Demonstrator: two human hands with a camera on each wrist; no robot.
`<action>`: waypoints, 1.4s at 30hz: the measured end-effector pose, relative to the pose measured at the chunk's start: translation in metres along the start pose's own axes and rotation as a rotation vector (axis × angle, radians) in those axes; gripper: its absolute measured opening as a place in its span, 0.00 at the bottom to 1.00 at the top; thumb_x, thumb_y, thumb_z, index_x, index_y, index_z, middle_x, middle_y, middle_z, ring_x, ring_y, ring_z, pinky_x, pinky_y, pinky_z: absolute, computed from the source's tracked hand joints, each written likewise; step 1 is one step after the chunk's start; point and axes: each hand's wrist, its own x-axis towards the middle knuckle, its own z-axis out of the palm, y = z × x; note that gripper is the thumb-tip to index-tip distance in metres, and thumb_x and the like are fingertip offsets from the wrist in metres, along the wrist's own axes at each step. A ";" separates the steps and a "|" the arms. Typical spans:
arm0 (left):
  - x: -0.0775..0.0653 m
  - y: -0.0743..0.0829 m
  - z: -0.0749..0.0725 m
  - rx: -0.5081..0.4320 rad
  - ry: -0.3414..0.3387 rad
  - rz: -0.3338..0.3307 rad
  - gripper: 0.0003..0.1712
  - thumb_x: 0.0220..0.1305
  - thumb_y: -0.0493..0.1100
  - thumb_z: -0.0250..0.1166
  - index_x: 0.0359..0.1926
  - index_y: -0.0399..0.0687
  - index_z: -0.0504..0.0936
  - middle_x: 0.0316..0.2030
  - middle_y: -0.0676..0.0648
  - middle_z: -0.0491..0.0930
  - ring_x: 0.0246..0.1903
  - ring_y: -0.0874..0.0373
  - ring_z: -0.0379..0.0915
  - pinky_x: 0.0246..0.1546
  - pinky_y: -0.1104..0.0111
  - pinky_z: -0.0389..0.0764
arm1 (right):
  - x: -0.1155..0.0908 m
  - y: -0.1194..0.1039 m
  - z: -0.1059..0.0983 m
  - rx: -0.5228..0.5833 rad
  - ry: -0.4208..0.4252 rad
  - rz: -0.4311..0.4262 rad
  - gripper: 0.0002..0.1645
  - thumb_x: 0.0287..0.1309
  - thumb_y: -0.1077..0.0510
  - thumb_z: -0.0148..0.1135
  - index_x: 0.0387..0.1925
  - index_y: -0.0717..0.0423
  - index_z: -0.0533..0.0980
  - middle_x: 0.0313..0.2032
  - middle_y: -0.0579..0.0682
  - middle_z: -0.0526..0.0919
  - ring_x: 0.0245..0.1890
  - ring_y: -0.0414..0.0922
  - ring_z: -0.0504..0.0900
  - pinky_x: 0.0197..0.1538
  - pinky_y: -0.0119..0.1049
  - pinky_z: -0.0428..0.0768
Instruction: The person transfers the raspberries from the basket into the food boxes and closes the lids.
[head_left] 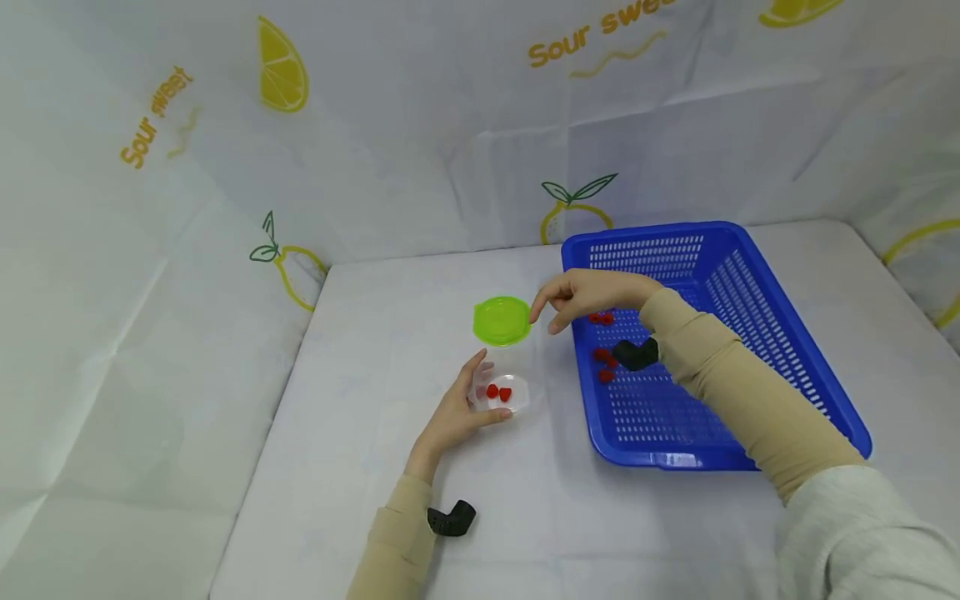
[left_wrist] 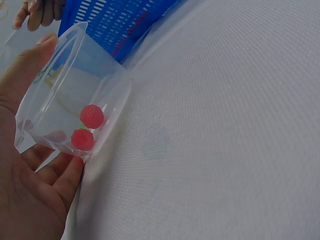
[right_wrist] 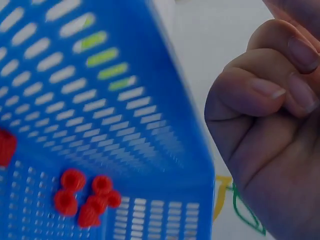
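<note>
We view a white-covered worktop [head_left: 360, 350] whose back edge meets a cloth backdrop [head_left: 420, 167] printed with lemons and the words "Sour sweet". Left of the worktop's middle, a clear cup [left_wrist: 75, 90] stands with two red raspberries [head_left: 506, 394] at its bottom. The person's left grip [head_left: 453, 412] is clamped on this cup, thumb on one side and fingers on the other. Towards the back edge, just beyond the cup, we find a green lid [head_left: 501, 322]. The right grip [head_left: 592, 292] hangs over the left rim of a blue basket [head_left: 708, 460]; its thumb and index fingertip are apart, the latter just beside the lid, though we cannot tell whether they touch. The basket occupies the worktop's right part, near the back edge. Inside, along its left wall, we note further raspberries [right_wrist: 66, 202].
</note>
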 end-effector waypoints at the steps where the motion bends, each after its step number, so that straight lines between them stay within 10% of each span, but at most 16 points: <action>1: 0.001 0.001 0.000 0.005 -0.002 0.004 0.58 0.44 0.56 0.74 0.71 0.67 0.48 0.66 0.57 0.63 0.69 0.53 0.54 0.67 0.48 0.59 | -0.005 0.004 -0.002 0.020 0.015 0.008 0.17 0.53 0.55 0.65 0.47 0.51 0.79 0.17 0.44 0.60 0.15 0.38 0.57 0.24 0.30 0.64; 20: -0.002 -0.005 0.000 -0.008 -0.001 -0.003 0.57 0.44 0.55 0.74 0.71 0.68 0.48 0.66 0.58 0.63 0.69 0.53 0.53 0.66 0.48 0.61 | -0.045 0.097 0.000 0.194 0.050 0.186 0.20 0.55 0.57 0.63 0.49 0.63 0.76 0.18 0.42 0.62 0.18 0.38 0.58 0.24 0.33 0.61; 32: -0.001 -0.005 0.001 -0.016 -0.002 -0.015 0.57 0.44 0.56 0.74 0.71 0.71 0.48 0.66 0.59 0.62 0.70 0.53 0.52 0.67 0.47 0.59 | -0.034 0.114 0.013 0.107 -0.029 0.150 0.16 0.55 0.67 0.54 0.46 0.60 0.79 0.54 0.60 0.76 0.43 0.45 0.70 0.44 0.32 0.73; 42: -0.002 -0.002 0.002 -0.016 0.001 0.004 0.57 0.45 0.55 0.74 0.71 0.66 0.48 0.66 0.56 0.62 0.70 0.51 0.52 0.67 0.46 0.58 | -0.032 0.117 0.016 0.025 0.017 0.176 0.15 0.57 0.66 0.54 0.45 0.57 0.80 0.43 0.55 0.78 0.35 0.43 0.71 0.41 0.32 0.72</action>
